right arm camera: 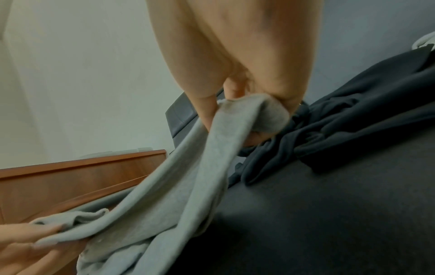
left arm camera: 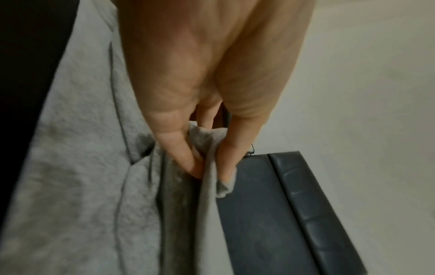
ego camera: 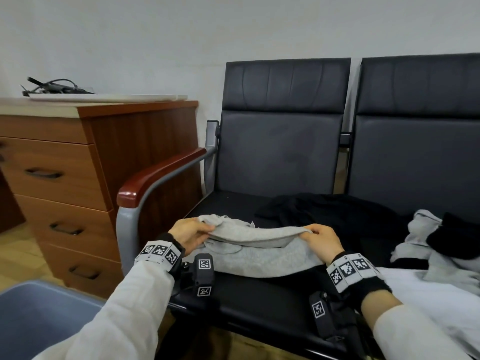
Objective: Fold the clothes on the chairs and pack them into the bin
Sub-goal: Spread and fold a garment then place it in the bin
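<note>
A light grey garment (ego camera: 262, 252) lies partly folded on the black chair seat (ego camera: 259, 302). My left hand (ego camera: 191, 233) pinches its upper edge at the left end; the left wrist view shows thumb and fingers (left arm camera: 188, 158) nipping a grey fold (left arm camera: 212, 167). My right hand (ego camera: 320, 241) grips the same edge at the right end, with the cloth (right arm camera: 247, 115) bunched in the fingers (right arm camera: 204, 109). The held edge is lifted a little above the rest of the garment. A blue-grey bin (ego camera: 39, 318) stands on the floor at the lower left.
A black garment (ego camera: 337, 211) lies behind the grey one. More grey and black clothes (ego camera: 441, 245) pile on the right-hand seat, a white cloth (ego camera: 428, 294) in front of them. A wooden armrest (ego camera: 158, 175) and a drawer cabinet (ego camera: 65, 183) stand to the left.
</note>
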`<act>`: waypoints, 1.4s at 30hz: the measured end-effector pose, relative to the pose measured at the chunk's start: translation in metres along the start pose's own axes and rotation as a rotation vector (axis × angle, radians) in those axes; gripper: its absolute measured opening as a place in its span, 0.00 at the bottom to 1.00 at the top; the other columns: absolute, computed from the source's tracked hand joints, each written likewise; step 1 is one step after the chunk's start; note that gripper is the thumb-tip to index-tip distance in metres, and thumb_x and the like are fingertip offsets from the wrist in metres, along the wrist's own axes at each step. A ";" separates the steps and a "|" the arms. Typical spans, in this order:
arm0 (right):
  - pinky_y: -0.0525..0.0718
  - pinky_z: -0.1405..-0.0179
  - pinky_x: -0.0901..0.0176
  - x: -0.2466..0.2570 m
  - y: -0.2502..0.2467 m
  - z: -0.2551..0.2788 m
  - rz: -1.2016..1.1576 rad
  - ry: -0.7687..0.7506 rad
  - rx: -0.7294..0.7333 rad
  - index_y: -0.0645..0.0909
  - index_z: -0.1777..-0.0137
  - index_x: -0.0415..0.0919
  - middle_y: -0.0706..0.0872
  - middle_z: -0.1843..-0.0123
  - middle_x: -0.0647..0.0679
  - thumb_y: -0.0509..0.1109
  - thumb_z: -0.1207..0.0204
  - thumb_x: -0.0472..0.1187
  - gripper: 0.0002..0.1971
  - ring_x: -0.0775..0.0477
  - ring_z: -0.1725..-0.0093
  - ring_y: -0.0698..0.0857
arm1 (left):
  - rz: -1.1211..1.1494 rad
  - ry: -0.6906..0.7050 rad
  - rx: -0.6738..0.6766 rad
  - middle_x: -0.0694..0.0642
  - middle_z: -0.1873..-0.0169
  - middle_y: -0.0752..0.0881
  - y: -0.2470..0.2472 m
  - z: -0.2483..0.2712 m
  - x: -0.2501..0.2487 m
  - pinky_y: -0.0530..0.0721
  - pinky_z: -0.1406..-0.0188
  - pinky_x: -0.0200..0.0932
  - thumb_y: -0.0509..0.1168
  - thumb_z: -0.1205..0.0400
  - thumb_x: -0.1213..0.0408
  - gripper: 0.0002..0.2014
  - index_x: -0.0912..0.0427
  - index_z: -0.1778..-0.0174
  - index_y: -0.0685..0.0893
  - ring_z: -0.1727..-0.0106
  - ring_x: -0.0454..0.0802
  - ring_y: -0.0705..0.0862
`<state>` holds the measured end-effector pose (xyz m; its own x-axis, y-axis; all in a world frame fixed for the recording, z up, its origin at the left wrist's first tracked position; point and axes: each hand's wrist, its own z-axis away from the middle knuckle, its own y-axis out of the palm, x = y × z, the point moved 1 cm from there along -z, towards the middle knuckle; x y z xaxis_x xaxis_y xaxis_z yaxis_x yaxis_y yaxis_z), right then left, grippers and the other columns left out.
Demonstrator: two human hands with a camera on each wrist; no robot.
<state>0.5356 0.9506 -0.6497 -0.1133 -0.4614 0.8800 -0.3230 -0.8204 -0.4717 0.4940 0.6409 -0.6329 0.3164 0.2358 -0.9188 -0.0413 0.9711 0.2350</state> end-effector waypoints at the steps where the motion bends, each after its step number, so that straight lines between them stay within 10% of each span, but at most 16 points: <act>1: 0.77 0.54 0.57 -0.001 -0.001 0.000 0.021 0.015 -0.009 0.86 0.58 0.42 0.87 0.57 0.48 0.68 0.23 0.40 0.06 0.47 0.54 0.83 | -0.036 0.032 -0.031 0.67 0.43 0.84 -0.001 0.001 0.002 0.84 0.46 0.47 0.65 0.24 0.83 0.17 0.71 0.38 0.80 0.43 0.59 0.85; 7: 0.74 0.71 0.59 -0.006 -0.007 0.002 0.213 0.117 0.015 0.73 0.74 0.40 0.77 0.75 0.46 0.68 0.24 0.52 0.22 0.46 0.72 0.78 | -0.513 0.197 -0.518 0.65 0.57 0.88 -0.024 -0.013 0.007 0.88 0.49 0.56 0.70 0.26 0.63 0.04 0.60 0.60 0.87 0.54 0.63 0.87; 12: 0.75 0.75 0.59 -0.014 -0.009 -0.007 -0.122 0.172 0.005 0.83 0.52 0.35 0.79 0.71 0.44 0.72 0.26 0.37 0.06 0.48 0.73 0.76 | -0.336 0.190 -0.616 0.63 0.58 0.86 -0.033 -0.003 0.001 0.87 0.46 0.57 0.67 0.22 0.60 0.09 0.59 0.66 0.80 0.54 0.63 0.86; 22: 0.78 0.70 0.60 -0.028 -0.018 -0.011 -0.444 0.256 -0.086 0.82 0.54 0.42 0.83 0.63 0.44 0.68 0.23 0.30 0.06 0.51 0.68 0.80 | -0.300 0.252 -0.677 0.61 0.44 0.81 -0.043 -0.003 -0.008 0.86 0.51 0.57 0.58 0.20 0.66 0.15 0.64 0.37 0.74 0.48 0.63 0.83; 26: 0.82 0.67 0.58 -0.033 -0.021 -0.012 -0.339 0.195 -0.197 0.87 0.57 0.45 0.85 0.66 0.46 0.72 0.26 0.35 0.04 0.51 0.68 0.82 | -0.646 0.315 -0.719 0.67 0.41 0.83 -0.047 0.008 -0.011 0.78 0.40 0.53 0.53 0.15 0.64 0.15 0.65 0.40 0.80 0.41 0.68 0.81; 29: 0.87 0.58 0.55 -0.034 -0.026 -0.010 -0.308 0.133 -0.244 0.88 0.59 0.48 0.87 0.67 0.48 0.75 0.28 0.38 0.04 0.50 0.67 0.84 | -0.664 0.254 -0.644 0.67 0.47 0.85 -0.057 0.006 -0.011 0.80 0.42 0.51 0.57 0.17 0.64 0.14 0.65 0.42 0.83 0.46 0.66 0.83; 32: 0.88 0.50 0.50 -0.036 -0.030 -0.007 -0.253 0.072 -0.265 0.89 0.58 0.50 0.89 0.65 0.50 0.74 0.26 0.39 0.05 0.48 0.63 0.87 | -0.357 0.177 -0.439 0.61 0.72 0.77 -0.061 0.007 -0.011 0.79 0.74 0.38 0.60 0.17 0.68 0.11 0.70 0.44 0.82 0.77 0.52 0.78; 35: 0.87 0.46 0.50 -0.037 -0.036 -0.007 -0.176 0.028 -0.243 0.90 0.54 0.50 0.90 0.61 0.52 0.71 0.24 0.39 0.07 0.49 0.59 0.88 | -0.106 0.139 -0.190 0.55 0.77 0.75 -0.061 0.017 -0.016 0.69 0.89 0.27 0.58 0.14 0.68 0.08 0.64 0.43 0.79 0.88 0.39 0.71; 42: 0.81 0.74 0.66 -0.029 -0.045 -0.002 -0.696 0.201 -0.105 0.82 0.52 0.38 0.82 0.64 0.45 0.68 0.22 0.31 0.04 0.52 0.68 0.78 | 0.257 0.080 0.061 0.48 0.89 0.70 -0.067 0.038 -0.033 0.66 0.93 0.24 0.57 0.17 0.49 0.14 0.55 0.63 0.76 0.91 0.37 0.68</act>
<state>0.5520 1.0019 -0.6541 -0.0159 0.2347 0.9719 -0.4703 -0.8596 0.1999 0.5224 0.5662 -0.6059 0.2266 0.4786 -0.8483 -0.0523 0.8757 0.4801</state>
